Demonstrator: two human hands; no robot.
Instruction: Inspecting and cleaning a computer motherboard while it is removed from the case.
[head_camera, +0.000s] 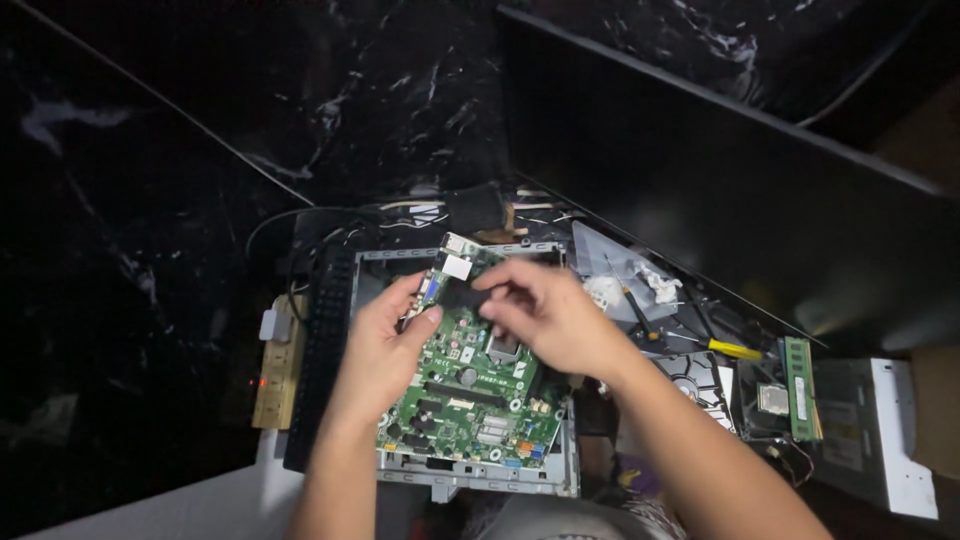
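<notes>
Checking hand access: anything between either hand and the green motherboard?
Nothing visible. The left hand already grips the green motherboard at its left edge, and the right hand is over its upper part, fingers on a small dark part there. The board sits in its metal tray, uncovered.

A white rectangular label sits atop the green board.
</notes>
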